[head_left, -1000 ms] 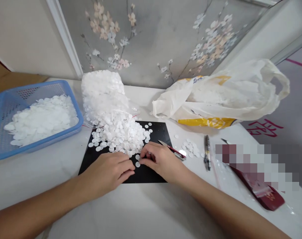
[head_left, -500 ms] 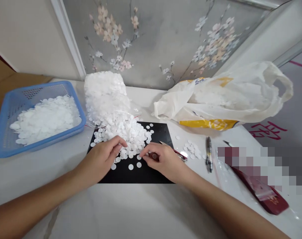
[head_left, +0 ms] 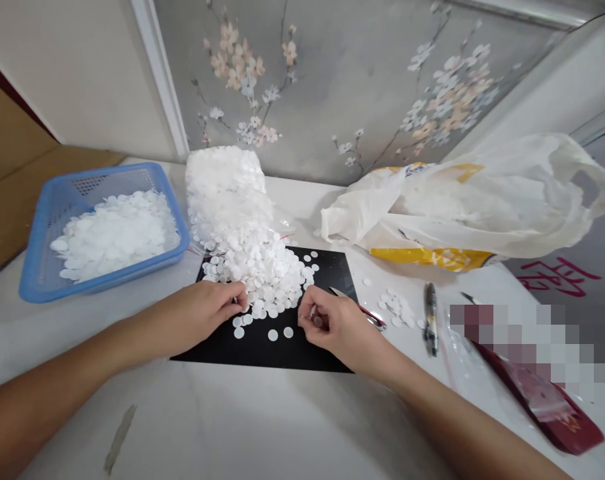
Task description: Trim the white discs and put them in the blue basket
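Many small white discs [head_left: 277, 270] lie heaped on a black mat [head_left: 282, 353], spilling from a clear plastic bag [head_left: 227, 180]. My left hand [head_left: 210, 310] is at the heap's left edge, thumb and fingertips pressed together; anything between them is too small to make out. To the right of the heap, my right hand [head_left: 332, 327] is closed with curled fingers over the mat, and what it pinches is hidden. A few loose discs lie on the mat between the hands. Scissors [head_left: 372, 318] rest just beyond my right hand.
A blue basket [head_left: 32, 267] of white discs stands at the left. A white and yellow plastic bag [head_left: 432, 220] lies at the back right. Near it are a small pile of discs [head_left: 397, 307], a pen [head_left: 430, 320] and a dark red item [head_left: 572, 427].
My right hand has drawn away from the heap to the right, its fingers more curled. My left hand's fingertips have come together. The view has shifted slightly.
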A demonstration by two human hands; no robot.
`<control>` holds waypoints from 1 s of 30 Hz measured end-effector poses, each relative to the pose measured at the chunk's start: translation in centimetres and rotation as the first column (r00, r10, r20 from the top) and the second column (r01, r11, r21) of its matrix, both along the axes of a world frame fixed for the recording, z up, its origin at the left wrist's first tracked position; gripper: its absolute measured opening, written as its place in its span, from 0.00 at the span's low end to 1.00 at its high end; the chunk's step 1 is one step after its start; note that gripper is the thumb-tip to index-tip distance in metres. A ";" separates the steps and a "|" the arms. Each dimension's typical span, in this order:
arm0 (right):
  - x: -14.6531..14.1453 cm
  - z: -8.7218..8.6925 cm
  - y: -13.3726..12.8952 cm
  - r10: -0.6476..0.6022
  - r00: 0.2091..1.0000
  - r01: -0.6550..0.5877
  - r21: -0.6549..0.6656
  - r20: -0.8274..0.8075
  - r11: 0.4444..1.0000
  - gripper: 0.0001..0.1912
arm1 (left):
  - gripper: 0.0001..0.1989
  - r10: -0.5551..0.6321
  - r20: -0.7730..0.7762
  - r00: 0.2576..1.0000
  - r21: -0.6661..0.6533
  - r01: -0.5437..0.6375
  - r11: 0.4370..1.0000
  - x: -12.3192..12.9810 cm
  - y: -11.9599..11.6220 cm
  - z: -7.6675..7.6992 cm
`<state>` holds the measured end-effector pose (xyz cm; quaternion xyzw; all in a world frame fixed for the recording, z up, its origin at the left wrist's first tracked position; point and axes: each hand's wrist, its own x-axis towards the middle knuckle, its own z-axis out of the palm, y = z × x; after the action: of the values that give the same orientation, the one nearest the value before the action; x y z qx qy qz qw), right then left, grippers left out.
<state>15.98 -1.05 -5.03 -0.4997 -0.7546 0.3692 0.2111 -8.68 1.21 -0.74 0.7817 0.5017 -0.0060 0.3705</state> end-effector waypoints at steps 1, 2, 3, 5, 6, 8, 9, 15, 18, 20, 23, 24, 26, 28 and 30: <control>0.0 0.0 -0.1 0.019 1.000 -0.019 -0.011 -0.005 1.000 0.09 | 0.11 0.005 -0.013 1.000 -0.011 -0.005 1.000 -0.1 0.0 0.2; -0.2 -0.1 -0.3 0.043 0.999 -0.043 -0.008 -0.007 0.999 0.10 | 0.11 0.007 -0.027 1.000 -0.025 -0.008 1.000 -0.2 0.0 0.3; -0.4 -0.2 -0.4 0.065 0.998 -0.065 0.004 -0.003 0.998 0.10 | 0.11 0.003 -0.039 0.999 -0.039 -0.004 0.999 -0.3 0.0 0.4; -0.9 -0.4 -0.5 0.096 0.995 -0.096 0.032 0.028 0.995 0.08 | 0.09 -0.024 -0.055 0.998 -0.054 0.021 0.998 -0.4 0.0 0.4; -1.1 -0.5 -0.5 0.101 0.993 -0.103 0.042 0.054 0.994 0.07 | 0.07 -0.040 -0.063 0.997 -0.052 0.037 0.998 -0.4 -0.1 0.3; -1.5 -0.6 -0.5 0.098 0.988 -0.105 0.055 0.117 0.993 0.08 | 0.03 -0.066 -0.084 0.994 -0.031 0.063 0.998 -0.3 -0.1 0.0; -1.7 -0.5 -0.5 0.100 0.984 -0.109 0.061 0.148 0.992 0.09 | 0.02 -0.069 -0.099 0.993 -0.018 0.068 0.998 -0.2 -0.1 -0.1; -1.6 0.0 -0.8 0.120 0.978 -0.136 0.084 0.170 0.987 0.13 | 0.04 -0.067 -0.090 0.994 -0.013 0.066 0.998 -0.3 -0.3 -0.3; -1.5 0.2 -1.1 0.079 0.996 -0.076 -0.056 0.050 0.996 0.09 | 0.05 -0.016 0.016 1.000 -0.059 0.017 0.998 -0.9 -0.1 0.4; -1.7 0.3 -1.1 0.079 0.997 -0.078 -0.070 0.006 0.994 0.07 | 0.06 0.061 0.131 0.989 -0.093 -0.049 0.994 -1.3 0.4 0.8; -2.2 0.0 -1.0 0.149 0.989 -0.149 -0.003 -0.009 0.989 0.07 | 0.08 0.191 0.325 0.926 -0.179 -0.138 0.974 -1.6 0.9 0.6; -2.4 -0.1 -1.0 0.167 0.986 -0.167 0.000 -0.010 0.986 0.07 | 0.08 0.229 0.369 0.901 -0.216 -0.156 0.964 -1.6 0.9 0.3; -2.9 -0.2 -1.0 0.185 0.983 -0.185 -0.005 0.003 0.983 0.07 | 0.11 0.293 0.410 0.864 -0.294 -0.179 0.939 -1.4 0.8 -0.5; -3.4 -0.2 -1.0 0.204 0.977 -0.205 0.009 0.055 0.979 0.08 | 0.13 0.337 0.430 0.838 -0.361 -0.182 0.914 -1.1 0.4 -1.2; -3.7 -0.2 -1.1 0.233 0.964 -0.241 0.048 0.131 0.969 0.10 | 0.12 0.379 0.439 0.815 -0.424 -0.184 0.887 -0.9 0.0 -1.7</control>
<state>12.28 -2.10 -5.25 -0.4209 -0.8321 0.3356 0.1337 -9.53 1.25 -2.40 0.5882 0.4873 0.1644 0.6241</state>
